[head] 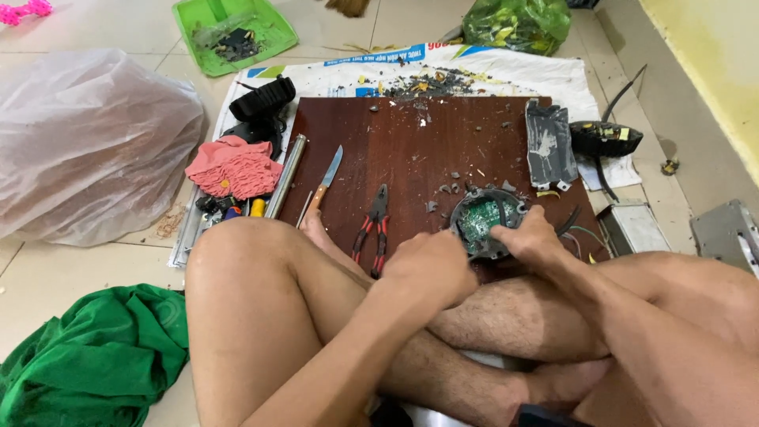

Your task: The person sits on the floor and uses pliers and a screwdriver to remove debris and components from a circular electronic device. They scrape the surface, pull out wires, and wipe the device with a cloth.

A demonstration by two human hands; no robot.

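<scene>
Two hands meet over a round grey housing (488,219) with a green circuit board (481,217) inside, lying at the near edge of a dark red wooden board (411,146) on the tiled floor. The left hand (431,265), at seven o'clock from the housing, is curled into a loose fist against its rim; whether its fingers hold anything I cannot tell. The right hand (530,237), at four o'clock, has its fingers closed on the housing's edge. Red-handled pliers (373,225) lie at nine o'clock from the housing, a wooden-handled knife (324,183) beyond them. A grey rectangular cover (549,146) lies at one o'clock. A green dustpan (233,32) sits at eleven o'clock, far off, and a pink cloth (235,166) lies beside the board.
</scene>
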